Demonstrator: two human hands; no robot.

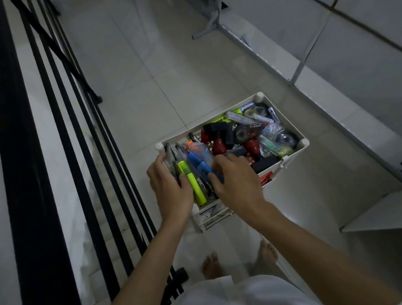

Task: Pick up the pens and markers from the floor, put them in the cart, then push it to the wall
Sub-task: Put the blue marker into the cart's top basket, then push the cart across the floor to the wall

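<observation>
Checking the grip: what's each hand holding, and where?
Left hand grips the cart at its near-left rim. Right hand pinches a blue marker at its near end.

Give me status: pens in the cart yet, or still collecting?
Looks mostly collected: no pens or markers show on the visible floor, and the cart is full. In hand: the right hand sets a blue marker beside the yellow highlighter; the left hand rests on the cart's edge. Left: pushing it to the wall.

A dim upstairs landing in a home: pale floor tiles [160, 64], a black stair railing [68, 142] over descending steps [106, 213], white foldable surfaces [342, 123] alongside, bare feet [210, 266].
</observation>
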